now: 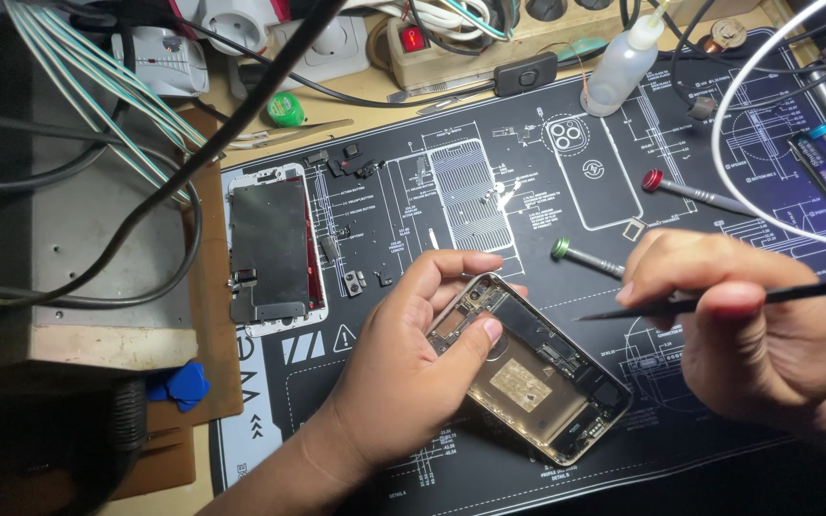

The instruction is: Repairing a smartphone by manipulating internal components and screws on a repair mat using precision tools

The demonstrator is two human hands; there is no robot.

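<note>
Left hand (403, 368) grips an opened phone (532, 368) (its insides exposed) by the upper end, thumb across the frame, holding it tilted over the black mat (413, 205) at centre. Right hand (738, 325), at 3 o'clock of the phone, is clenched around black tweezers (719, 299), tip pointing left and hovering just above the phone. A detached screen (272, 250) lies at 9 o'clock. Two screwdrivers (587, 256) rest at 1 o'clock.

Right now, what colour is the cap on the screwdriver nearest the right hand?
Green: the screwdriver cap, just left of the right hand, head view.
</note>
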